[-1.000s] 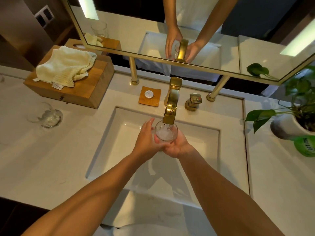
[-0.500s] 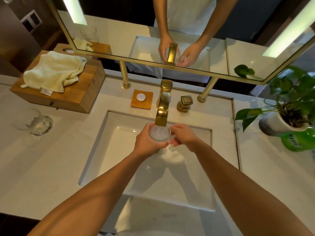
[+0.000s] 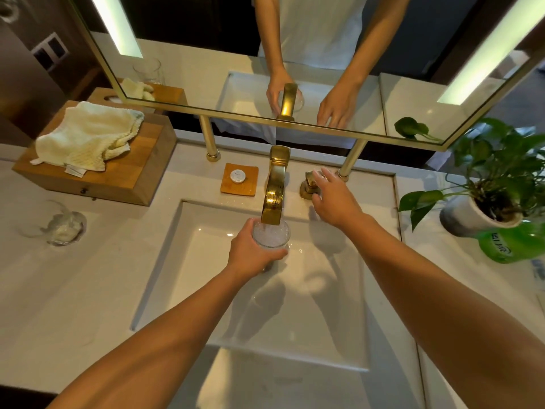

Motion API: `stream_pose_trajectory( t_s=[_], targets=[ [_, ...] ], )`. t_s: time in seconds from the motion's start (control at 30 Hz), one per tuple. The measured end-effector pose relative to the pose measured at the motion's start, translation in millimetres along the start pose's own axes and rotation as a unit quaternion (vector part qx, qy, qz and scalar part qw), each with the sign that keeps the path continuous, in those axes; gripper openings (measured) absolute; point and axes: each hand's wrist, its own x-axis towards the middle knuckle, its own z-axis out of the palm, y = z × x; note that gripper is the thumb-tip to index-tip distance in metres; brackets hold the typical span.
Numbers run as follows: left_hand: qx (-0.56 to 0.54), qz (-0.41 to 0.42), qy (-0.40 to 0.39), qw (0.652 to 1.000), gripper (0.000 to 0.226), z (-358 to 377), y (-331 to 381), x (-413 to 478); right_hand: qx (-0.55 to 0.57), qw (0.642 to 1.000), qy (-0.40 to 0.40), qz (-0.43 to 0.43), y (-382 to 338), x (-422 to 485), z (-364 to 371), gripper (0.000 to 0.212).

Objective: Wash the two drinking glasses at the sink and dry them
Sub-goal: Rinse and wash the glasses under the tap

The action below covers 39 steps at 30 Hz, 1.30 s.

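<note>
Glass under the gold faucet is gripped by curled left fingers; spread right fingers touch the handle.

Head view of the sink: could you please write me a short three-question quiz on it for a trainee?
1. True or false: the left hand holds a glass under the spout of the gold faucet.
2. Which of these is the right hand nearest? A) the faucet handle B) the towel C) the potted plant
3. In a few words: where does the second glass sit?

Key
1. True.
2. A.
3. On the counter, to the left of the sink.
</note>
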Motion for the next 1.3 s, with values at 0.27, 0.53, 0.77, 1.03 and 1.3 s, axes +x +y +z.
stream_pose_trajectory(
  t_s=[0.27,0.53,0.77,1.03,1.3],
  targets=[
    [-0.005,-0.010,-0.006,1.000,0.075,-7,-1,1,-0.023,0.998,-0.054,0.013,-3,22,5,0.061],
    [-0.008,-0.024,0.008,1.000,0.070,-6,1,1,0.262,0.960,0.028,0.098,-71,-40,42,0.033],
    [0.035,0.047,-0.005,0.998,0.074,-11,1,-9,0.767,0.564,-0.159,0.260,-86,-72,65,0.039],
    [0.434,0.258,0.008,0.863,0.079,-29,-7,-25,0.783,0.502,-0.253,0.267,-74,-78,89,0.049],
    [0.495,0.391,-0.008,0.776,0.085,-25,-3,-51,0.799,0.453,-0.239,0.316,-78,-94,108,0.033]
  ],
)
